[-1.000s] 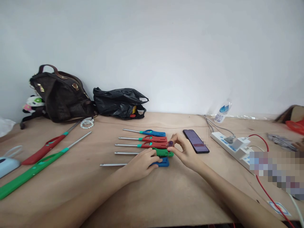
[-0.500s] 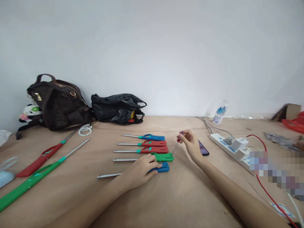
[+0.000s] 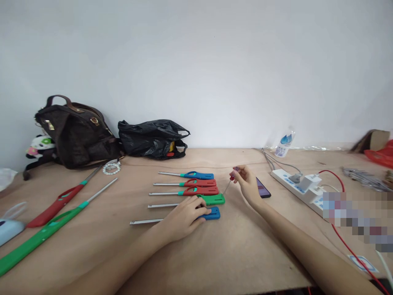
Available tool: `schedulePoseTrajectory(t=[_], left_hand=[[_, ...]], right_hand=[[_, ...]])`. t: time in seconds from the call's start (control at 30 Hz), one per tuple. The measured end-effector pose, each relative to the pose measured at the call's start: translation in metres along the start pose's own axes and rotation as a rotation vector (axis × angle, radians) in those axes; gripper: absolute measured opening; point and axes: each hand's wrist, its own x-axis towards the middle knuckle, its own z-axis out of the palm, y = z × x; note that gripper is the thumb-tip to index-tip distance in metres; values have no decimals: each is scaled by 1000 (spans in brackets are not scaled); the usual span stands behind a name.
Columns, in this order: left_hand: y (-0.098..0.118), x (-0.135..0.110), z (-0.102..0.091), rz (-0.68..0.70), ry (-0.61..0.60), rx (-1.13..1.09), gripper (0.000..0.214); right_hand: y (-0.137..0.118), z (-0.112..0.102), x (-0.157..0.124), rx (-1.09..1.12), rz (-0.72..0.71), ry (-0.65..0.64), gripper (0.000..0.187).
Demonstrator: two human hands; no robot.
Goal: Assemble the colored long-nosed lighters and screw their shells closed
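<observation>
Several long-nosed gas lighters lie side by side, tips pointing left. My left hand (image 3: 188, 217) lies over the two nearest ones, its fingers curled on the green lighter (image 3: 215, 199) and its thumb side over the blue lighter (image 3: 215, 213). Part of both lighters is hidden under it. Between the fingertips of my right hand (image 3: 247, 184) is a small screwdriver (image 3: 234, 173) with a red handle, tilted. Its thin shaft reaches down to the right end of the green lighter. Beyond lie two red lighters (image 3: 204, 191) and a second blue lighter (image 3: 201, 175).
At left, a red lighter (image 3: 61, 203) and a green lighter (image 3: 46, 231) lie slanted. A brown backpack (image 3: 82, 135) and black plastic bag (image 3: 150, 139) stand by the wall. Right of my right hand are a phone (image 3: 263, 189) and a power strip (image 3: 284, 180) with cables.
The view has shifted slightly, so the table's front edge now shows. Both hands keep nearly the same places, with the screwdriver still at the green lighter's end.
</observation>
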Motion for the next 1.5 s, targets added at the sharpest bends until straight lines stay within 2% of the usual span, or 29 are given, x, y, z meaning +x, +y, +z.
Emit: schedulePoseTrajectory(t=[0.2,0.4,0.57,0.73,0.87,1.2,1.37,1.5], left_hand=[[0,1,2,24,18,43,26],[-2,0,5,7,24,31,34],[-3,0,3,-2,3,15,35],[-2,1,2,1,-6,12,36],[-2,1,2,0,-16,10,37],[-1,1,1,-6,-17,4,38],[-2,1,1,4,-6,1,37],[-3,1,1,11,1,-2,37]], right_hand=[[-15,4,-10,-166,-145,-117,16],[-28,7,-21,-319,-282,-195,16],[-34,10,-30,-415,-398,-268,22],[-40,13,-31,-417,-453,-314,32],[-43,13,-29,-397,-461,-350,30],[-41,11,-26,-344,-433,-290,34],[-39,10,-24,-344,-393,-202,21],[-39,11,-24,-269,-326,-181,13]])
